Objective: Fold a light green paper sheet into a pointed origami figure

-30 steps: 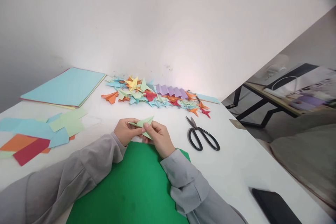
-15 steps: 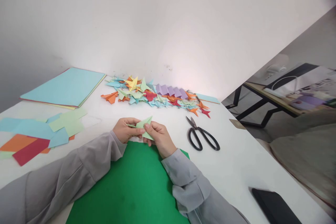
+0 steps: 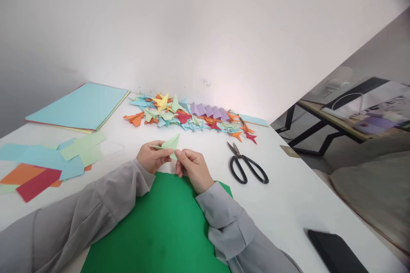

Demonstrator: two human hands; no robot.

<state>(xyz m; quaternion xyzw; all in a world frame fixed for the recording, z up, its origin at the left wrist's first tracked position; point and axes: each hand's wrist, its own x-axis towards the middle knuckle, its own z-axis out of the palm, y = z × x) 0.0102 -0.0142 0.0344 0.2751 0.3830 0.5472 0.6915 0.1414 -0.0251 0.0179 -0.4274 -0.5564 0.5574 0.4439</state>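
A small light-green folded paper crane (image 3: 171, 142) is held up above the far edge of a green sheet (image 3: 156, 226). My left hand (image 3: 153, 157) pinches the crane from the left between thumb and fingers. From the right, the thumb and forefinger of my right hand (image 3: 194, 167) are closed at the crane's lower right edge; the exact contact is small and partly hidden. Behind my hands lies a pile of folded paper cranes (image 3: 183, 117) in orange, yellow, red, blue and green. Black-handled scissors (image 3: 242, 156) rest with blades parted, right of my right hand.
Loose coloured paper pieces (image 3: 40, 183) lie at left, below a stack of large sheets (image 3: 80, 104). Purple pleated paper (image 3: 209, 111) sits by the wall. A flat black object (image 3: 335, 249) is near the right table edge, with another table (image 3: 346, 126) beyond.
The paper crane has moved slightly left and up in my left hand. My right hand's fingers have drawn from its middle to its lower right edge.
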